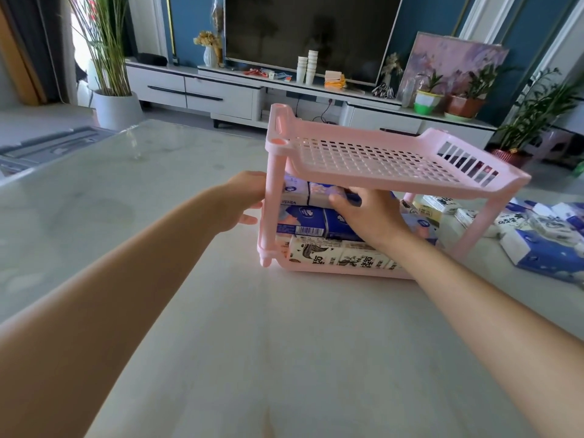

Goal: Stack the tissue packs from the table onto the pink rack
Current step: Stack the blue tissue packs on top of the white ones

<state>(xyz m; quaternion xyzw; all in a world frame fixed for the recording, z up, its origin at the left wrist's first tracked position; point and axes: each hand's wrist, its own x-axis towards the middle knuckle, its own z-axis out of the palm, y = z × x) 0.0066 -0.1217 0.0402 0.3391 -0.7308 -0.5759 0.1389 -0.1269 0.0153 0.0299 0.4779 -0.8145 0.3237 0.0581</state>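
Pink rack [379,159]: right hand [369,213] clamps blue pack [316,220], I'd slide it flush to shelf's back edge; left hand [240,200] at corner post [273,197], grip unclear.

bare forearms [142,263]; left hand [245,199], right hand [368,216] bare

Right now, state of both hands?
Left hand: cannot tell, fingers hidden behind the pink rack post.
Right hand: closed on a blue tissue pack inside the rack.
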